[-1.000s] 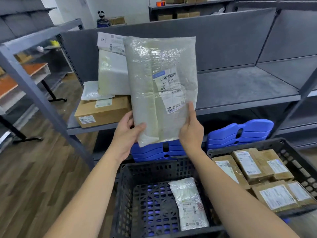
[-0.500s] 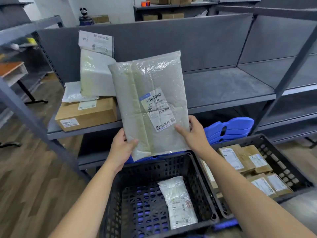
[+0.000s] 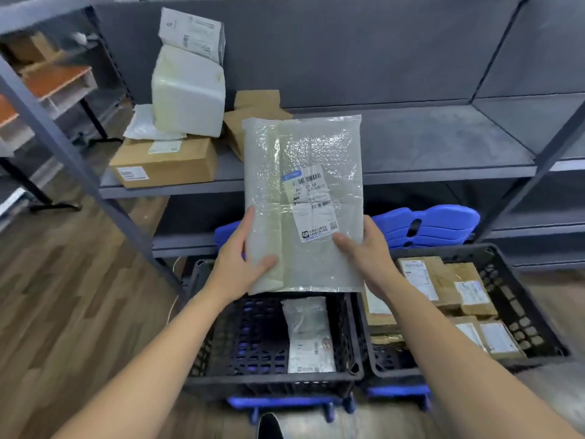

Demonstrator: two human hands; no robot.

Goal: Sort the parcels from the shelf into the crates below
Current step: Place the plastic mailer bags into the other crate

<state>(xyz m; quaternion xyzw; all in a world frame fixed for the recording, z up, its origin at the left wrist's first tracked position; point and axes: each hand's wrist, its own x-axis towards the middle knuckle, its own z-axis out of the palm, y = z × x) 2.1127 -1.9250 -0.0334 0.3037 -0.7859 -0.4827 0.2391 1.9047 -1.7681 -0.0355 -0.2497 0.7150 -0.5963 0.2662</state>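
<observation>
Mailer (image 3: 300,201) upright, long axis vertical, label (image 3: 311,205) facing camera, above left crate (image 3: 202,359). Clear bubble wrap, pale green inside. Left hand (image 3: 235,264) and right hand (image 3: 368,251) clasp its lower edges, thumbs in front. Right crate (image 3: 519,312) holds boxes. Grey shelf (image 3: 427,153), wood floor (image 3: 63,296).

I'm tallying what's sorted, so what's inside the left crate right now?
The left crate holds one bubble-wrap parcel with a label, lying flat toward its right side. The crate's far end is covered by the bubble mailer held in both hands, so anything there cannot be seen.
</observation>
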